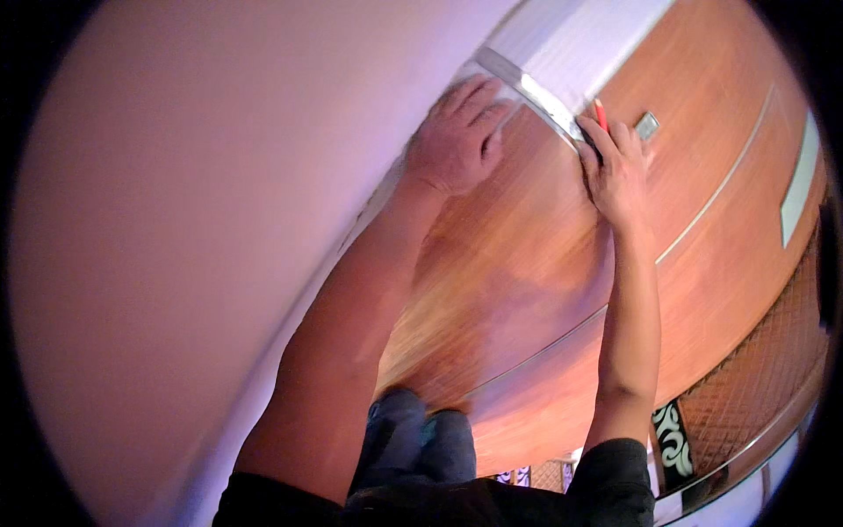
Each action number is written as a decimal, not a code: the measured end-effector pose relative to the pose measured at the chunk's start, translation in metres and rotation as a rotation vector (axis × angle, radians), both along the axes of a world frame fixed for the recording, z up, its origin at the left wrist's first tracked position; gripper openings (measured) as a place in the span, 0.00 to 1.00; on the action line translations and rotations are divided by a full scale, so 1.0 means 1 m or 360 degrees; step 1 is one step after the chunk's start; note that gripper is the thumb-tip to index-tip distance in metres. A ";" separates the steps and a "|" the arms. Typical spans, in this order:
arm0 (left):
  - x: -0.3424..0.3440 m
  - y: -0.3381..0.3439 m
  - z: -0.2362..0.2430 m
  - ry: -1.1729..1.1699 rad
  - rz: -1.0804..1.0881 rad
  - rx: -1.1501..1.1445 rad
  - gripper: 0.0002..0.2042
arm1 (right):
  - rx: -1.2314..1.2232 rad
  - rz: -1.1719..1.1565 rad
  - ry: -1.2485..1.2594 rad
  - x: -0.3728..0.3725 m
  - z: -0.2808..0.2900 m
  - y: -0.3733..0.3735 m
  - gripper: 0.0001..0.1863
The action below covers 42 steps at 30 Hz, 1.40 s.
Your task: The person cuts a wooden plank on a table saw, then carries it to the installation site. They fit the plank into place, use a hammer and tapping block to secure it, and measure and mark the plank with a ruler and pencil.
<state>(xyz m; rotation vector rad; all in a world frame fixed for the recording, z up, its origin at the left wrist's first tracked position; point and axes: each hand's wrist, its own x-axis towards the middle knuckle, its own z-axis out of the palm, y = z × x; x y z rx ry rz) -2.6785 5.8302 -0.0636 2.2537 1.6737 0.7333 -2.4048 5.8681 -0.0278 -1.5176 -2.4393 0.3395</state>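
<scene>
A flat, shiny metal strip (546, 98), like a straightedge, lies slantwise along the near edge of a white panel (597, 39). My left hand (461, 136) rests with its fingers laid out on the surface beside the strip's left end, close to the pale wall. At the strip's right end, my right hand (619, 162) has its fingers closed round a slim red pencil (601, 114), whose red end sticks up past the fingers. A dark edge shows under the right thumb; what it is I cannot make out.
Reddish-brown wood-look boards (527, 228) spread beneath my arms. A large pale wall (193, 193) rises along the left. A small metal piece (647, 126) lies just beyond my right hand, and a pale strip (799, 184) farther right. Patterned brown flooring (755, 342) borders the lower right.
</scene>
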 end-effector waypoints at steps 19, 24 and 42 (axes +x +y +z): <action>0.002 0.001 -0.010 0.0011 -0.0076 -0.0052 0.25 | 0.0031 -0.0080 0.0235 0.014 -0.024 -0.001 0.17; 0.003 0.002 -0.010 0.0001 -0.0084 -0.0072 0.24 | 0.0056 -0.0078 0.0251 0.014 -0.024 0.001 0.17; -0.006 0.000 -0.033 0.0016 -0.0091 0.0116 0.21 | -0.0084 -0.0262 -0.0145 0.064 0.004 -0.015 0.13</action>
